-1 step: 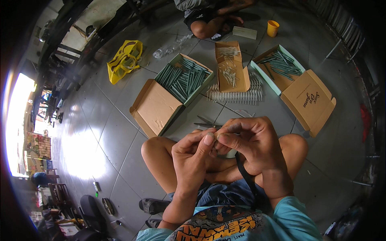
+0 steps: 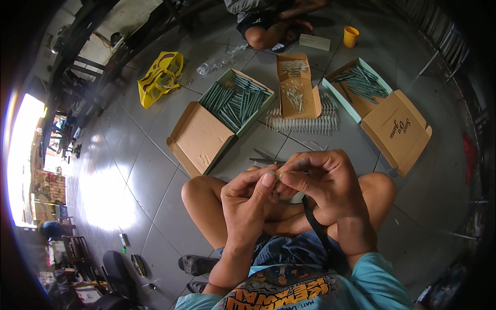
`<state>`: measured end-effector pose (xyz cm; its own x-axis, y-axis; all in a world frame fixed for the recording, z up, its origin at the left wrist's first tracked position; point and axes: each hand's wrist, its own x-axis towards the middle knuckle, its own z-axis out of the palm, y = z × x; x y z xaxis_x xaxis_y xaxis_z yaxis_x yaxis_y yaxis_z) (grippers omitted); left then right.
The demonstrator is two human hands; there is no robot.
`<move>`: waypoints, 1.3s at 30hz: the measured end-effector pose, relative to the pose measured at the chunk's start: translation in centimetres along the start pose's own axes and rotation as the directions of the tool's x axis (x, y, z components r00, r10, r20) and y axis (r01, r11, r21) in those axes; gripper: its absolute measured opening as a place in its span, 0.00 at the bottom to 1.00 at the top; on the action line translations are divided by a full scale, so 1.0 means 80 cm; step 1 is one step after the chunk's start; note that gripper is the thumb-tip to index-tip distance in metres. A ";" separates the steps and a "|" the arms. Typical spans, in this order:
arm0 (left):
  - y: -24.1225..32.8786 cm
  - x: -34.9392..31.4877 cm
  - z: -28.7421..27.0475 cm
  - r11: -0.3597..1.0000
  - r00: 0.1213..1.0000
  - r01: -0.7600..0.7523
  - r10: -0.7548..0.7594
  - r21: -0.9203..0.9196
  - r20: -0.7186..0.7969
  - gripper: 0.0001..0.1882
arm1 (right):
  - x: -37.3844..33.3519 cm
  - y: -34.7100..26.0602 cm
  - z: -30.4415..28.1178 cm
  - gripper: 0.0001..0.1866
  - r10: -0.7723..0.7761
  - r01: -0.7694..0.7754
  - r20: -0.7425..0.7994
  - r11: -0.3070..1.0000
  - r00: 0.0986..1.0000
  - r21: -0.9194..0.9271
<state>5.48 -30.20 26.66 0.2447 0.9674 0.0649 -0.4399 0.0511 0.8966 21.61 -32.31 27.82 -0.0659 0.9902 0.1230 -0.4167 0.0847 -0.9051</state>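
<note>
My left hand (image 2: 247,199) and my right hand (image 2: 328,188) meet in front of my crossed legs. Thumbs and fingertips of both are pinched together, almost touching. Whatever small thing lies between them is hidden by the fingers. Just beyond my hands, a pair of scissors (image 2: 264,156) lies on the floor, partly covered. Farther off is an open cardboard box (image 2: 316,98) with thin whitish sticks (image 2: 294,98). Beside and in front of it stand rows of thin pale pieces (image 2: 302,124).
Left of centre, an open box (image 2: 199,137) holds many dark green sticks (image 2: 232,101); another box (image 2: 397,126) at right holds fewer. A yellow bag (image 2: 159,80), clear plastic (image 2: 219,62) and an orange cup (image 2: 351,36) lie farther away. Another person (image 2: 268,26) sits opposite. Sandals (image 2: 198,264) are at my left.
</note>
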 end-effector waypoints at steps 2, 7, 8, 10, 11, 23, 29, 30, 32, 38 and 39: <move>0.000 0.000 -0.002 1.000 1.000 0.012 -0.012 0.005 0.002 0.09 | 0.001 0.000 -0.001 0.08 0.019 -0.020 0.022 0.999 1.000 0.030; 0.001 0.000 -0.002 0.999 0.999 0.047 -0.047 -0.022 0.001 0.09 | 0.003 -0.002 -0.002 0.09 0.038 -0.040 0.039 0.998 0.999 0.041; 0.002 0.000 -0.003 0.999 0.999 0.050 -0.050 -0.018 0.000 0.09 | 0.003 -0.002 -0.002 0.09 0.049 -0.050 0.038 0.998 0.998 0.044; 0.002 0.000 -0.003 0.998 0.999 0.053 -0.054 -0.017 -0.004 0.10 | 0.003 -0.002 -0.002 0.09 0.068 -0.070 0.030 0.996 0.997 0.054; 0.001 0.000 -0.004 0.998 0.998 0.055 -0.055 -0.020 -0.007 0.10 | 0.003 -0.003 -0.001 0.09 0.078 -0.080 0.027 0.995 0.997 0.058; -0.002 0.000 -0.002 0.996 0.997 0.073 -0.075 -0.056 -0.026 0.10 | 0.003 0.002 -0.003 0.10 0.068 -0.070 0.018 0.995 0.997 0.071; 0.002 0.000 0.001 0.998 0.998 0.056 -0.058 -0.037 -0.031 0.10 | 0.002 0.001 -0.003 0.10 0.054 -0.055 0.013 0.997 0.998 0.047; 0.002 0.000 0.002 0.998 0.998 0.058 -0.060 -0.034 -0.037 0.09 | 0.002 0.002 -0.004 0.10 0.052 -0.053 0.014 0.998 0.999 0.045; 0.002 -0.001 0.003 0.998 0.998 0.051 -0.052 -0.027 -0.034 0.09 | 0.002 0.001 -0.004 0.10 0.048 -0.048 0.017 0.998 0.999 0.040; 0.000 0.001 0.000 0.999 0.999 0.041 -0.042 -0.011 -0.029 0.09 | 0.001 -0.001 -0.003 0.10 0.060 -0.061 0.008 0.997 0.998 0.044; -0.001 0.001 0.000 0.999 0.999 0.038 -0.039 -0.005 -0.031 0.09 | 0.001 -0.001 -0.003 0.10 0.062 -0.062 0.007 0.997 0.998 0.041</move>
<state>5.50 -30.14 26.61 0.2347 0.9719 0.0167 -0.4349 0.0896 0.8960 21.89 -32.18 27.82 -0.0985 0.9927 0.0695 -0.4487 0.0180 -0.8935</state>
